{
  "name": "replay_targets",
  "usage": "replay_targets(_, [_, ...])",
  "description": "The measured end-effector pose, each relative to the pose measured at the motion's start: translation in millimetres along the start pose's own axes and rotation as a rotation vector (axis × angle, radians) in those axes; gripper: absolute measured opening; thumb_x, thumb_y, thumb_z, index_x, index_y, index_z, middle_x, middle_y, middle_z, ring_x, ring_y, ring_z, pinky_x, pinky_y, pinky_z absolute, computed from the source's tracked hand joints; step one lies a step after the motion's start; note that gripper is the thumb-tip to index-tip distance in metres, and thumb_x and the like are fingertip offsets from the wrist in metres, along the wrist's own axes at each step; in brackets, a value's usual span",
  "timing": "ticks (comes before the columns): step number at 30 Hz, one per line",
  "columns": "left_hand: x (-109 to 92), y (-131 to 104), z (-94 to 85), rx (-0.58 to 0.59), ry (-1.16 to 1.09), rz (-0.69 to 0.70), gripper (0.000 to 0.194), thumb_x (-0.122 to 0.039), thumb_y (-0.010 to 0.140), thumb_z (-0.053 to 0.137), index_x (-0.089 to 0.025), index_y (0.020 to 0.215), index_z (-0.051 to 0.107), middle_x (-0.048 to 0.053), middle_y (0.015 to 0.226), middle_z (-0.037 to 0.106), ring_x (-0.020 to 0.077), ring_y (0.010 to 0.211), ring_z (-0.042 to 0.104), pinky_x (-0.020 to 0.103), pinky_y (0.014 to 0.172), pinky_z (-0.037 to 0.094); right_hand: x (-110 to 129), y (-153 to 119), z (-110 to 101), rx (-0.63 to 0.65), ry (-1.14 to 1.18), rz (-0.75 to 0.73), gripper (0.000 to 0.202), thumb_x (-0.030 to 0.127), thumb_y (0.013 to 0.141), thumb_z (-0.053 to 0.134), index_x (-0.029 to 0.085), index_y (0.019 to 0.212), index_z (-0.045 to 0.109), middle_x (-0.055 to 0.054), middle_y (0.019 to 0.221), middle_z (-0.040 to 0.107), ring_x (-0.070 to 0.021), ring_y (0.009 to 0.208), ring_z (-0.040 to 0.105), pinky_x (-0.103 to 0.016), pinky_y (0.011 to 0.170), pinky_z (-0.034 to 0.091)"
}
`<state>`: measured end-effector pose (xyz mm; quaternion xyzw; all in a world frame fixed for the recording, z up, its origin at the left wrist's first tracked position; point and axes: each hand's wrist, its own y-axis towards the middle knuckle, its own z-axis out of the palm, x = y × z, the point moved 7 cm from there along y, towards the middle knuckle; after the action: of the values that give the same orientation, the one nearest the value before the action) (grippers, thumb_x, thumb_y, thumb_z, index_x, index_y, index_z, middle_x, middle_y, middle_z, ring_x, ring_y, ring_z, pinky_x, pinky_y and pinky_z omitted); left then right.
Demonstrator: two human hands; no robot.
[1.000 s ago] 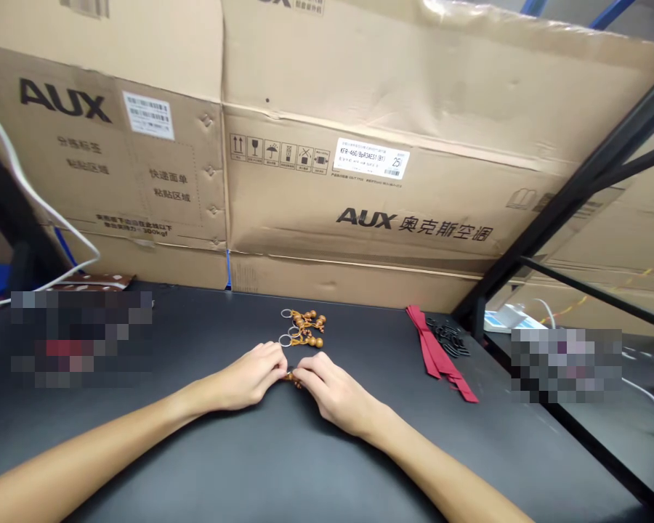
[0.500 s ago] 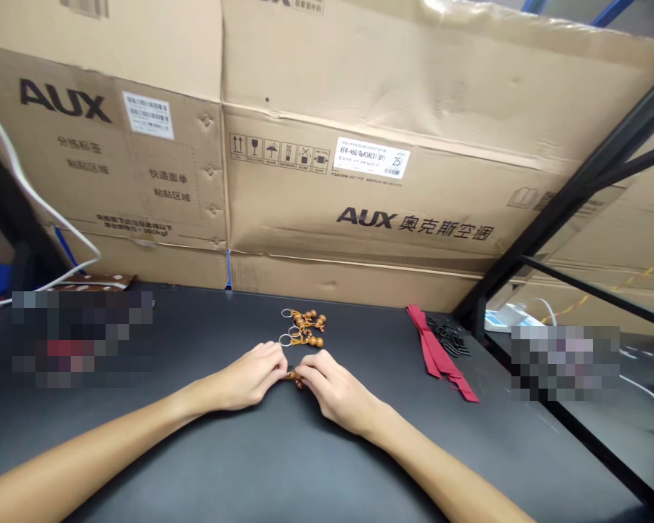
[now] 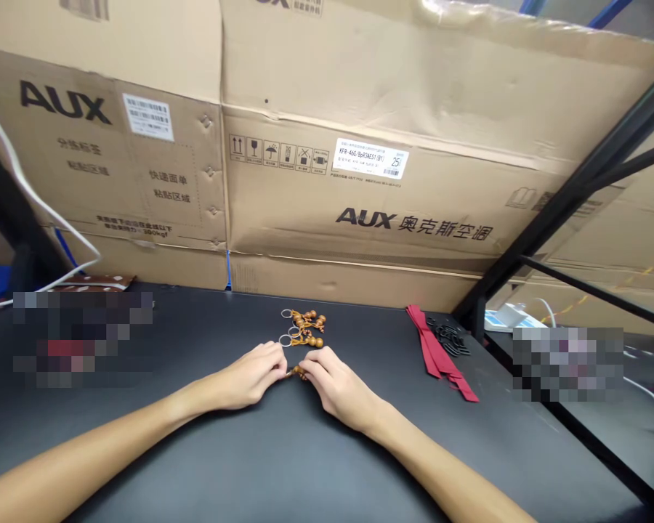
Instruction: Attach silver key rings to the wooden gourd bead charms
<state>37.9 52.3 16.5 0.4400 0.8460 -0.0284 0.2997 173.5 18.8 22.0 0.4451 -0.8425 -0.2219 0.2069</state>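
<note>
Between my hands is a small brown beaded keychain (image 3: 297, 372) on an orange-brown cord. My left hand (image 3: 259, 374) pinches its left end, with the fingers closed. On its beaded end the fingertips of my right hand (image 3: 330, 381) are closed, hiding part of it. Just beyond my hands lies a small group of similar keychains (image 3: 310, 340) with wooden gourd-shaped beads and metal rings.
Red ribbon strips (image 3: 439, 352) and a pile of black pieces (image 3: 451, 338) lie to the right on the black table (image 3: 240, 465). Large cardboard boxes (image 3: 360, 247) stand behind. Black metal frame bars (image 3: 528, 211) slant at the right; a white cable hangs left.
My right hand has shifted very slightly up and right, and a little more of the held keychain shows between my hands. My left hand stays almost still.
</note>
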Motion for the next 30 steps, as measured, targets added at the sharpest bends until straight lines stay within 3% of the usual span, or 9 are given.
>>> replay_targets(6, [-4.8, -1.4, -4.2, 0.046, 0.102, 0.089, 0.023, -0.022, 0.102, 0.032, -0.020, 0.092, 0.053, 0.006, 0.093, 0.054, 0.0202, 0.086, 0.047, 0.033, 0.081, 0.039, -13.6, 1.3, -2.0, 0.033, 0.176, 0.141, 0.014, 0.015, 0.096, 0.045, 0.018, 0.104, 0.056, -0.009, 0.097, 0.060, -0.0205, 0.091, 0.057, -0.036, 0.084, 0.053])
replay_targets(10, [-0.6, -3.7, -10.1, -0.004, 0.124, 0.081, 0.013, -0.027, 0.099, 0.046, -0.020, 0.095, 0.056, 0.005, 0.097, 0.055, 0.0206, 0.090, 0.049, 0.032, 0.082, 0.040, -16.7, 0.3, -3.3, 0.044, 0.275, 0.201, 0.009, 0.018, 0.095, 0.049, 0.019, 0.098, 0.057, -0.006, 0.092, 0.061, -0.0184, 0.086, 0.057, -0.033, 0.080, 0.051])
replay_targets(14, [-1.8, -3.5, -9.1, -0.066, 0.202, 0.030, 0.013, -0.032, 0.093, 0.057, -0.019, 0.092, 0.056, 0.005, 0.095, 0.054, 0.0210, 0.089, 0.050, 0.032, 0.080, 0.042, -13.2, 0.3, -2.0, 0.054, 0.296, 0.211, 0.008, 0.021, 0.094, 0.054, 0.019, 0.100, 0.058, -0.006, 0.090, 0.061, -0.0180, 0.084, 0.057, -0.031, 0.079, 0.050])
replay_targets(20, [-8.4, -0.9, -5.0, -0.140, 0.216, 0.050, 0.011, -0.018, 0.095, 0.049, -0.019, 0.086, 0.054, 0.004, 0.093, 0.053, 0.0196, 0.086, 0.051, 0.030, 0.078, 0.044, -12.3, 1.3, -1.6, 0.043, 0.288, 0.205, 0.007, 0.021, 0.093, 0.055, 0.020, 0.099, 0.058, -0.005, 0.089, 0.062, -0.0181, 0.083, 0.057, -0.031, 0.078, 0.050])
replay_targets(25, [-8.4, -0.7, -5.2, -0.091, 0.156, 0.080, 0.013, -0.014, 0.096, 0.046, -0.020, 0.088, 0.055, 0.004, 0.099, 0.052, 0.0183, 0.090, 0.051, 0.030, 0.083, 0.044, -22.8, -0.7, -3.7, -0.009, 0.243, 0.232, 0.009, 0.018, 0.094, 0.051, 0.020, 0.098, 0.058, -0.006, 0.092, 0.063, -0.0192, 0.087, 0.058, -0.032, 0.080, 0.050])
replay_targets(30, [-5.6, -3.7, -5.6, -0.094, 0.155, 0.015, 0.004, -0.023, 0.091, 0.057, -0.020, 0.092, 0.055, 0.005, 0.102, 0.051, 0.0202, 0.093, 0.051, 0.032, 0.084, 0.045, -20.3, -0.4, -3.8, -0.003, 0.246, 0.217, 0.008, 0.019, 0.093, 0.053, 0.020, 0.098, 0.059, -0.006, 0.091, 0.064, -0.0191, 0.086, 0.057, -0.032, 0.079, 0.049])
